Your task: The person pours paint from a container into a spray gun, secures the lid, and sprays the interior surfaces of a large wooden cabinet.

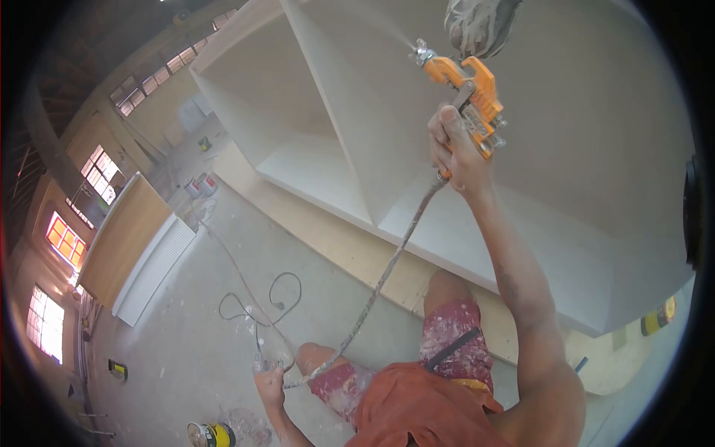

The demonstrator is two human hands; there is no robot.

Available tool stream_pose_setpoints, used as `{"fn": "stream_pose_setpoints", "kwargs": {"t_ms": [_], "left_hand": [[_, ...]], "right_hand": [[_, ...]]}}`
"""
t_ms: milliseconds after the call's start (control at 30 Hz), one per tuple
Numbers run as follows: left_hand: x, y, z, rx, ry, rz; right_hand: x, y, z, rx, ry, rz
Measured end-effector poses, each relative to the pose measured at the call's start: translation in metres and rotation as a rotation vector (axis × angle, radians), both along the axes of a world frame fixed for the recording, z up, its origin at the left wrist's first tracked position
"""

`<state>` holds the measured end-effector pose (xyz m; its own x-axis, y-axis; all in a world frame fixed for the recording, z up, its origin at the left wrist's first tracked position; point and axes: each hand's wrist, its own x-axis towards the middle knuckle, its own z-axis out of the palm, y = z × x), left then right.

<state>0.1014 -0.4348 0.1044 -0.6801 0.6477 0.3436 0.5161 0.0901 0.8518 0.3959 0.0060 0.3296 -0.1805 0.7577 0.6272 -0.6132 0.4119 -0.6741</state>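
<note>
My right hand is wrapped around the handle of an orange spray gun, raised in front of a large white cabinet with open compartments. A pale mist fans out from the nozzle toward the upper left. At the top edge of the view, a paint-smeared cup sits by the gun. From the handle a paint-spattered hose runs down past my knees to my left hand, which is closed around it low on the left.
The cabinet rests on a pale board along the floor. A thin looped cord lies on the concrete. Paint cans stand farther back, and a yellow-black can is near the bottom. A wood-and-white panel leans at left.
</note>
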Motion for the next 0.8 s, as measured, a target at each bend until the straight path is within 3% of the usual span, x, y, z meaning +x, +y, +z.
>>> {"fn": "stream_pose_setpoints", "kwargs": {"t_ms": [267, 333, 500, 800], "left_hand": [[-0.037, -0.019, -0.046, 0.013, 0.130, -0.027], [-0.016, -0.005, -0.017, 0.026, -0.020, -0.029], [-0.024, -0.005, -0.013, -0.096, 0.030, -0.042], [-0.025, -0.001, -0.018, -0.079, -0.018, -0.145]], "right_hand": [[0.034, -0.044, -0.057, -0.338, -0.566, -0.153], [0.042, -0.052, -0.074, -0.408, -0.690, -0.153], [0.059, -0.066, -0.102, -0.497, -1.036, -0.083], [0.052, -0.069, -0.142, -0.547, -1.071, -0.069]]}}
